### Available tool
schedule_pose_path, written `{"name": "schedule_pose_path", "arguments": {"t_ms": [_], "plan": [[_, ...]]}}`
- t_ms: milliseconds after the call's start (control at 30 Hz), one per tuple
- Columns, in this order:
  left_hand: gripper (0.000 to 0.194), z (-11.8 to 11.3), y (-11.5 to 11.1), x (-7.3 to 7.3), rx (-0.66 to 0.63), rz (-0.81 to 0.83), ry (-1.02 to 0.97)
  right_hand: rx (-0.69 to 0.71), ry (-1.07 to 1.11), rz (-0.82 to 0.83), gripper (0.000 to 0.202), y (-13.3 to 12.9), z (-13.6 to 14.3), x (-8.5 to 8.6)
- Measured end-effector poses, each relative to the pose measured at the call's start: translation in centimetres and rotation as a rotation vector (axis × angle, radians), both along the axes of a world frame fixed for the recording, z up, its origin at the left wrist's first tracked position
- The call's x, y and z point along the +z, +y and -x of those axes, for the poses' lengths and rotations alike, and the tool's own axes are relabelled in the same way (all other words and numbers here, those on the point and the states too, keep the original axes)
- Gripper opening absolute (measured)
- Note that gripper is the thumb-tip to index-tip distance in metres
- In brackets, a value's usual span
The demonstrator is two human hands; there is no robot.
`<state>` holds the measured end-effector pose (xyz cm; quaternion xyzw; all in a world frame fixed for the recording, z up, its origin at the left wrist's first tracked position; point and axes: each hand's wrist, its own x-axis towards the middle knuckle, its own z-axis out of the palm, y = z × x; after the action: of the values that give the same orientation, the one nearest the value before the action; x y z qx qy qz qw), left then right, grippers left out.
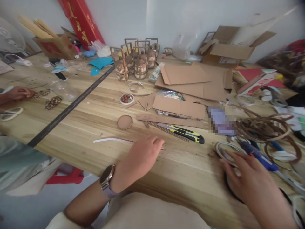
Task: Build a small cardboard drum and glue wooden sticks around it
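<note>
White strip, cardboard on wooden table

From my remote post I can read no word, brand or number for certain. Gold Chinese-style characters run down a red panel leaning at the wall, too blurred for me to make out. A pale label on the open carton bears print too small to decipher; lettering on the fan is equally blurred.
</note>
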<state>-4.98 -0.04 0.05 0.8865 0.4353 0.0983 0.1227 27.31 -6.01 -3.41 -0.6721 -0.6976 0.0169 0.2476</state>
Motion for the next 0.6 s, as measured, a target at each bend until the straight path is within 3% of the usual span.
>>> {"name": "schedule_pose_path", "arguments": {"t_ms": [67,167,267,400,600], "plan": [[0.022,-0.5,-0.3,0.3,-0.008,0.030,0.021,0.101,0.003,-0.033,0.037,0.0,4.0,1.1],[0.023,-1.3,-0.8,0.8,-0.055,0.078,0.012,0.321,0.150,0.066,0.028,0.3,9.9,2.7],[0.017,-1.8,-1.1,0.9,-0.101,0.115,-0.053,0.423,0.283,0.074,0.020,1.1,13.1,3.6],[0.009,-0.7,-0.9,0.2,-0.132,0.151,-0.122,0.372,0.394,0.139,0.024,2.1,12.6,3.6],[0.023,2.9,0.0,-0.4,0.010,0.255,-0.059,0.161,0.451,0.300,0.034,1.9,8.3,2.8]]}}
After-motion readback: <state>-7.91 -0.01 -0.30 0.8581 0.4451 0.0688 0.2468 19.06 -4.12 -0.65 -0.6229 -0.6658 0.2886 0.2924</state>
